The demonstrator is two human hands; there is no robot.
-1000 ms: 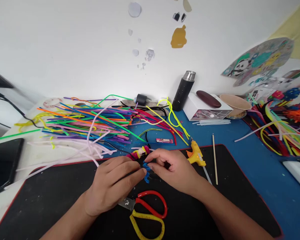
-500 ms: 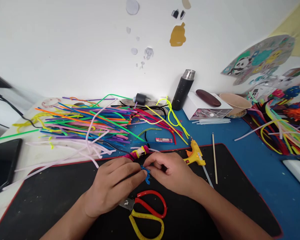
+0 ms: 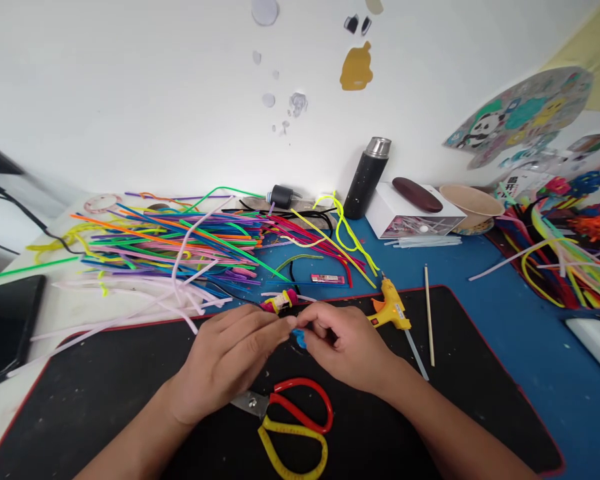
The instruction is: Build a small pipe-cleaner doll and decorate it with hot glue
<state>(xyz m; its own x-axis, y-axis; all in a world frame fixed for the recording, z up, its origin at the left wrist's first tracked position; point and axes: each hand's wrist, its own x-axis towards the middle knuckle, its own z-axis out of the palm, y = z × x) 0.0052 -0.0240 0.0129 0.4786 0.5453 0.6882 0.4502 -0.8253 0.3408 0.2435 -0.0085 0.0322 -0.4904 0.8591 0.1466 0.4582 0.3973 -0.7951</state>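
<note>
Over the black mat, a small curled piece of blue pipe cleaner is pinched between my two hands. My left hand is closed at the fingertips on its left side, covering part of it. From the right, the thumb and forefinger of my right hand grip the same piece. Just below lie scissors with one red and one yellow handle, their blades partly under my left hand. Behind my fingers sits a pink and yellow pipe cleaner piece, partly hidden.
A yellow glue gun and a thin wooden stick lie right of my hands. Loose pipe cleaners spread along the back left. A black thermos stands beside a white box. A dark tablet is at far left.
The blue pipe cleaner has shifted slightly right and less of it shows below my fingers. My left fingers have come forward over it, close to my right fingertips.
</note>
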